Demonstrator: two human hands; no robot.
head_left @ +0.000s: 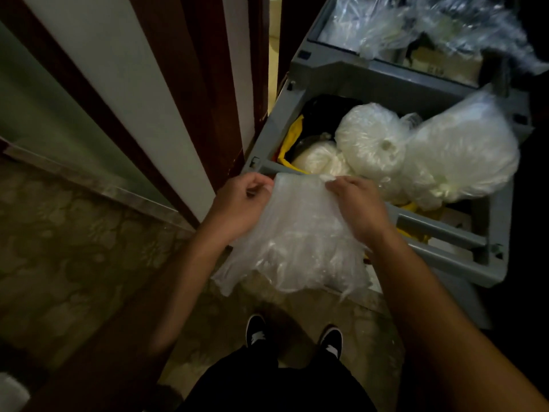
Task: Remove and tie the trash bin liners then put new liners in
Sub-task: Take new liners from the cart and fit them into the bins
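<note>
Clear plastic, crumpled and cloudy, hangs at the middle of the view: the liner [297,239], held up by its top edge in front of a grey cart [371,78]. The left hand [240,206] pinches the edge's ten o'clock corner with curled fingers, and the right hand [358,208] pinches it at two o'clock the same way. The liner's lower part bulges and sags; what it holds cannot be made out.

Dark wooden door frame [190,84] runs from twelve o'clock down toward the left hand, close beside the cart's near corner, with only a narrow gap between them. Patterned carpet [74,263] spreads out at nine o'clock. At six o'clock stand two black shoes [255,330] just short of the hanging plastic.

The cart fills the view from one to four o'clock. Its near rail lies just behind the liner's top edge. Its open compartment, lined in yellow [292,135], holds filled, closed bags: a round one [370,141] at one o'clock and a larger one [463,156] at three o'clock, touching each other. The upper tray [322,31] at one o'clock carries blurred heaps of clear plastic [416,25].
</note>
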